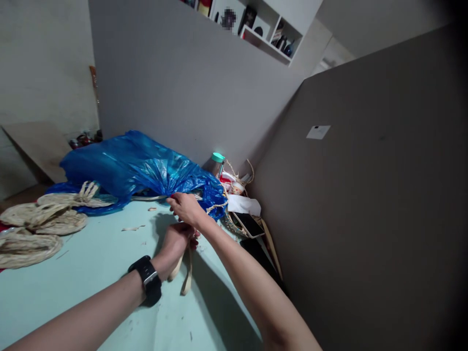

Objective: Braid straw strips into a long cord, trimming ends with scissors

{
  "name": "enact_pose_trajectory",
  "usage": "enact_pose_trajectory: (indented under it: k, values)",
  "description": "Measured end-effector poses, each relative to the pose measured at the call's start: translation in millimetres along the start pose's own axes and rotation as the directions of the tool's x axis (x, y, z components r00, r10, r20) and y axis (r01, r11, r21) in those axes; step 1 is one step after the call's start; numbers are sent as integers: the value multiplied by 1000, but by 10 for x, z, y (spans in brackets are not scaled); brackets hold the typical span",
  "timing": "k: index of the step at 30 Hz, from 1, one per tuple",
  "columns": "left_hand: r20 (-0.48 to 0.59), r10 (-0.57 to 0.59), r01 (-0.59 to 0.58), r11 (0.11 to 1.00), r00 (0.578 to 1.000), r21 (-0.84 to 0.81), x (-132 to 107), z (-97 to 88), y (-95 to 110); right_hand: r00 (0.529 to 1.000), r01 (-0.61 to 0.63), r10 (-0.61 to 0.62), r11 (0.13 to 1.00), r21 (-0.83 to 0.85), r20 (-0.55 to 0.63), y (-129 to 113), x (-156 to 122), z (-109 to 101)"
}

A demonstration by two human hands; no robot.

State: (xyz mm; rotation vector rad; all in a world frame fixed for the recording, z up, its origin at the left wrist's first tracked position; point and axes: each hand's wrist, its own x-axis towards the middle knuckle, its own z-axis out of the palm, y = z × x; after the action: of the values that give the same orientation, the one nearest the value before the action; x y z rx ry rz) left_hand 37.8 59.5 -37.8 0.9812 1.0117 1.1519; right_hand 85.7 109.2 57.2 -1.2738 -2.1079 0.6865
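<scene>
My left hand (178, 242), with a black watch on its wrist, is closed around a pale plant-fibre strip (187, 280). Two looped ends of the strip hang below the fist, just over the table. Just above and in front, my right hand (187, 208) is bent with its fingers curled together. What lies between those fingers is hidden from me. Right behind it, a blue plastic bag (135, 161) lies bunched up, and pale strands (149, 198) stick out along its lower edge. Coiled bundles of dried fibre (54, 219) rest at the left of the table.
The light green table (102, 282) carries small fibre scraps (132, 228). Right of the bag stand a bottle with a turquoise lid (218, 157) and a basket (234, 225) holding a phone (250, 224) and white paper (244, 204). Grey partitions (351, 185) rise behind and at right.
</scene>
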Motion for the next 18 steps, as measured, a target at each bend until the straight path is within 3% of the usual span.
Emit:
enact_pose_trajectory:
  k: [5, 7, 9, 14, 18]
  values:
    - [-61, -73, 68, 994, 995, -82, -125, -3, 186, 990, -46, 47, 999, 11, -134, 16, -239, -305]
    - [-64, -84, 77, 992, 994, -104, -149, 7, 241, 974, -116, 122, 992, 39, -190, 112, -449, -439]
    - [-66, -90, 83, 990, 994, -113, -171, 19, 281, 961, -207, 218, 975, 85, -170, 261, -660, -513]
    - [-67, -93, 85, 989, 993, -120, -222, 46, 340, 928, -356, 372, 887, 295, 5, 600, -910, -346]
    - [-52, -100, 94, 990, 994, -103, -217, 30, 347, 924, -336, 382, 833, 440, -17, 677, -830, -148]
